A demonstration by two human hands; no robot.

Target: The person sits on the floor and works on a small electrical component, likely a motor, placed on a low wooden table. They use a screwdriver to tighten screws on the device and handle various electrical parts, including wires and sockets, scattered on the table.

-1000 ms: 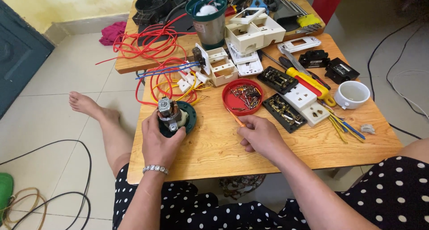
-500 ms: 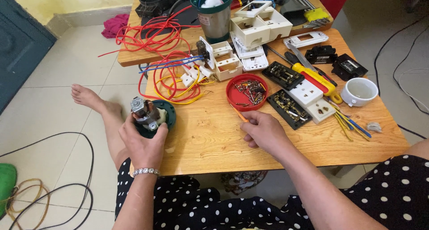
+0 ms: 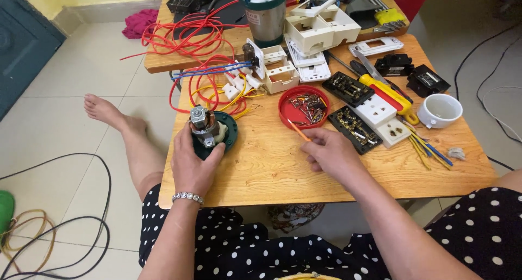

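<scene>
The left hand (image 3: 191, 163) is clamped around a small motor (image 3: 204, 126) on a dark green round base (image 3: 228, 133), holding it upright at the near left edge of the table (image 3: 272, 171). The right hand (image 3: 331, 155) rests on the table with its fingers pinched together on an orange stick (image 3: 298, 131); the tip of the stick points toward a red dish (image 3: 288, 114) holding small metal parts. Just right of the dish lie a black switch plate (image 3: 348, 88), a second black plate (image 3: 356, 129) with terminals, and a white socket (image 3: 383, 117). A yellow-handled screwdriver (image 3: 389, 95) lies beyond them, and a white cup (image 3: 440, 110) stands near the right edge, with loose yellow and blue wire ends (image 3: 427, 149) in front of it. Behind the motor, red wire (image 3: 187, 38) coils across the table beside white switch boxes (image 3: 277, 73) and a steel jar (image 3: 266, 16) with a green rim. A bare foot (image 3: 103, 109) rests on the tiled floor to the left
</scene>
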